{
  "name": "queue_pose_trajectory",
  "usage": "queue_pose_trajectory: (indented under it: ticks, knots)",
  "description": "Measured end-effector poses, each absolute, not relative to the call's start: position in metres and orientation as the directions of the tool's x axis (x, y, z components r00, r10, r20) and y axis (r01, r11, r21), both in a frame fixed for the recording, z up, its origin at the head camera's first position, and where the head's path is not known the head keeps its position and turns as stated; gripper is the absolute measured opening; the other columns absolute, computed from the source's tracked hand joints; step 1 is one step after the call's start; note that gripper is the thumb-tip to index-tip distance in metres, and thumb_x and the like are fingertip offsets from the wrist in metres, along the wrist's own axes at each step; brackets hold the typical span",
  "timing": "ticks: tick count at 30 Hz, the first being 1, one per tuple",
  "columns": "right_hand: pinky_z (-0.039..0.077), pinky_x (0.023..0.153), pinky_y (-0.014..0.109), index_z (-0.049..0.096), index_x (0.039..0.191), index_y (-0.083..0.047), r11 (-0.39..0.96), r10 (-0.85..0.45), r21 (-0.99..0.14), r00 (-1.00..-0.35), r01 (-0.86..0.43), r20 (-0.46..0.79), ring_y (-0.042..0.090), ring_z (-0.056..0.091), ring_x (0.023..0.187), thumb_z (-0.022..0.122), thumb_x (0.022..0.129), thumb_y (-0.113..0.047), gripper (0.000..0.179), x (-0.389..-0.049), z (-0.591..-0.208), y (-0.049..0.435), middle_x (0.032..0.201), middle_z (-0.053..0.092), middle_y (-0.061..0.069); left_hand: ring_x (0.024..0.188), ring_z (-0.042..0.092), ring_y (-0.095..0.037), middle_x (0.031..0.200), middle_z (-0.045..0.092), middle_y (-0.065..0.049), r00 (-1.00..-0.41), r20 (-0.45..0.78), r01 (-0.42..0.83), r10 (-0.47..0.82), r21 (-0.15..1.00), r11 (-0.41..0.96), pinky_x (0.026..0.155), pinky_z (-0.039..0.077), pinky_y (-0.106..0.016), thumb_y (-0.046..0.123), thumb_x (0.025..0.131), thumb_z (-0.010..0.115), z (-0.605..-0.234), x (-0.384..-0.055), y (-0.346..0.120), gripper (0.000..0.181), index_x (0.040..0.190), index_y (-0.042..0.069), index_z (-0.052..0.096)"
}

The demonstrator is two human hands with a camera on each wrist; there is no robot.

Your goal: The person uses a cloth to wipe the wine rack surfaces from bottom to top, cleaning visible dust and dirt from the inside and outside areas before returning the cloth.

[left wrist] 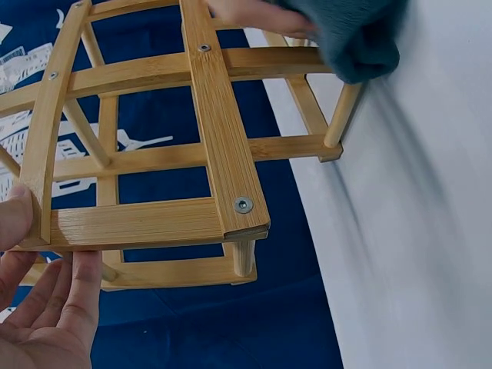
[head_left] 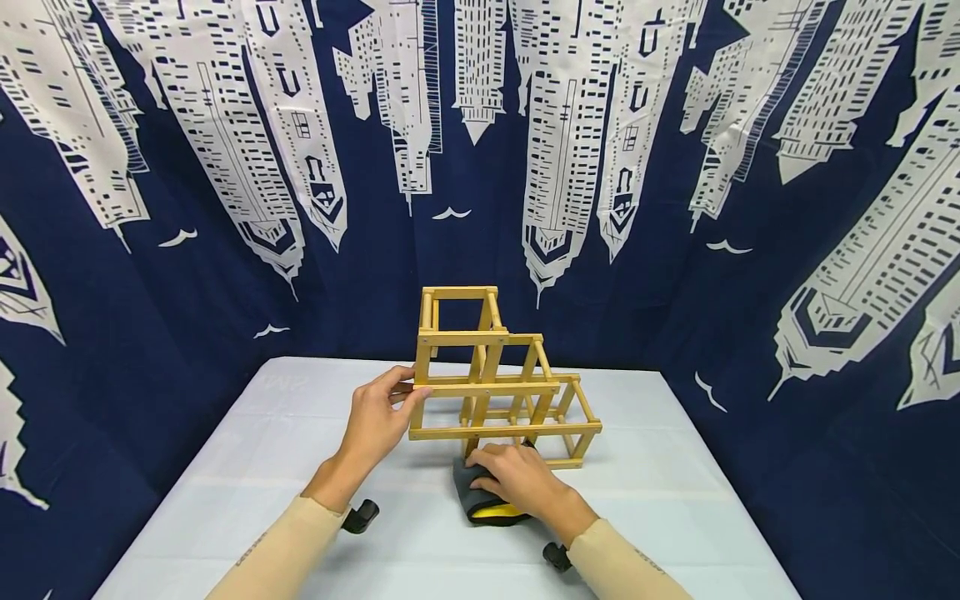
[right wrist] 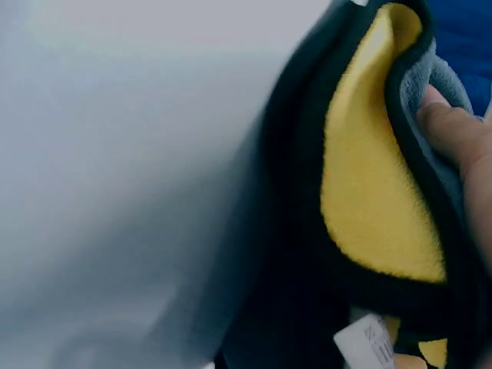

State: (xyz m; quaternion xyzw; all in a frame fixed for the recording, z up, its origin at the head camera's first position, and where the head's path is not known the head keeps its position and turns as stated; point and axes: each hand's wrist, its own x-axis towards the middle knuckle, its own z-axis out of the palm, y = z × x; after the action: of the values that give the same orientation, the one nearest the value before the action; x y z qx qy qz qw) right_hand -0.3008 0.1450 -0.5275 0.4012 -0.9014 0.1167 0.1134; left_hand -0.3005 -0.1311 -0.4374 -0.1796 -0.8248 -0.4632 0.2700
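A stepped wooden rack (head_left: pixel 487 388) of bamboo slats and dowels stands tilted over the table, its left end raised. My left hand (head_left: pixel 378 414) grips the rack's left side, thumb in front and fingers behind a slat, as the left wrist view (left wrist: pixel 58 307) shows up close. In my right hand (head_left: pixel 521 479) is a grey cloth (head_left: pixel 471 487) with a yellow underside and black edging, pinched against the rack's lower front slats. The right wrist view shows the folded cloth (right wrist: pixel 377 177) with a thumb pressed on its grey face and a white tag (right wrist: pixel 367 344) below.
A white-covered table (head_left: pixel 300 467) lies beneath the rack. Behind and around it hangs a navy curtain (head_left: pixel 375 267) printed with white buildings. Black wrist devices (head_left: pixel 362 517) sit under both forearms.
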Motion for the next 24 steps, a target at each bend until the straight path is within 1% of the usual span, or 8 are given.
queue_pose_trajectory:
  ticks: [3,6,9,11,14,18,21,24]
  knots:
    - [0.067,0.076,0.025,0.086,0.129,-0.022,0.677,-0.689,-0.114,-0.680,-0.727,0.251,0.012,0.082,0.094,0.087,0.107,-0.037,0.027,-0.300,-0.529,0.144,0.121,0.083,-0.002,0.109,0.089,-0.037,0.127,0.086,-0.021,-0.789,0.613,0.548,0.047,0.667,0.504,0.095,0.074,-0.041,0.009,0.101,0.092,-0.438,-0.301,-0.130,0.030,0.127,-0.002,0.081]
    - [0.070,0.089,0.035,0.087,0.133,-0.024,0.694,-0.684,-0.118,-0.701,-0.711,0.200,0.015,0.081,0.104,0.085,0.107,-0.048,0.036,-0.298,-0.529,0.147,0.128,0.080,-0.001,0.110,0.088,-0.037,0.128,0.086,-0.021,-0.790,0.611,0.553,0.057,0.669,0.496,0.096,0.074,-0.041,0.010,0.102,0.091,-0.438,-0.303,-0.129,0.031,0.128,-0.002,0.081]
    - [0.067,0.101,0.047,0.086,0.139,-0.027,0.710,-0.678,-0.130,-0.722,-0.692,0.141,0.018,0.078,0.118,0.086,0.103,-0.059,0.049,-0.295,-0.527,0.152,0.140,0.077,0.000,0.112,0.088,-0.038,0.130,0.085,-0.021,-0.796,0.602,0.553,0.063,0.681,0.480,0.096,0.074,-0.041,0.011,0.102,0.091,-0.438,-0.303,-0.129,0.033,0.130,-0.002,0.080]
    - [0.064,0.103,0.050,0.084,0.144,-0.030,0.718,-0.675,-0.130,-0.730,-0.683,0.106,0.018,0.075,0.125,0.087,0.100,-0.063,0.055,-0.293,-0.526,0.154,0.147,0.074,0.001,0.116,0.087,-0.039,0.131,0.084,-0.021,-0.805,0.591,0.544,0.055,0.698,0.466,0.097,0.074,-0.042,0.012,0.101,0.093,-0.438,-0.302,-0.129,0.035,0.132,-0.001,0.080]
    - [0.065,0.098,0.043,0.082,0.148,-0.029,0.706,-0.691,-0.123,-0.717,-0.697,0.093,0.016,0.074,0.119,0.089,0.101,-0.056,0.054,-0.293,-0.526,0.156,0.148,0.071,0.001,0.120,0.086,-0.040,0.132,0.083,-0.021,-0.815,0.579,0.529,0.033,0.719,0.450,0.098,0.074,-0.045,0.014,0.100,0.094,-0.439,-0.302,-0.129,0.038,0.133,-0.001,0.081]
    - [0.067,0.090,0.029,0.082,0.146,-0.021,0.671,-0.720,-0.131,-0.684,-0.730,0.122,0.015,0.077,0.108,0.090,0.105,-0.036,0.045,-0.294,-0.530,0.155,0.141,0.072,0.002,0.117,0.087,-0.040,0.130,0.083,-0.022,-0.818,0.575,0.523,0.013,0.733,0.435,0.099,0.073,-0.045,0.011,0.099,0.095,-0.439,-0.302,-0.130,0.038,0.131,-0.003,0.080]
    - [0.068,0.090,0.026,0.083,0.145,-0.017,0.660,-0.724,-0.152,-0.677,-0.736,0.131,0.016,0.079,0.109,0.090,0.106,-0.026,0.041,-0.294,-0.533,0.154,0.138,0.072,0.003,0.114,0.087,-0.040,0.126,0.084,-0.023,-0.819,0.573,0.523,0.012,0.739,0.424,0.099,0.073,-0.044,0.008,0.098,0.094,-0.440,-0.302,-0.131,0.036,0.129,-0.004,0.080]
    - [0.068,0.088,0.026,0.083,0.144,-0.017,0.669,-0.717,-0.154,-0.686,-0.728,0.124,0.016,0.079,0.109,0.091,0.105,-0.022,0.039,-0.293,-0.532,0.156,0.136,0.072,0.003,0.114,0.087,-0.039,0.124,0.085,-0.023,-0.822,0.569,0.521,0.017,0.741,0.423,0.100,0.073,-0.046,0.007,0.099,0.093,-0.438,-0.302,-0.130,0.034,0.128,-0.004,0.080]
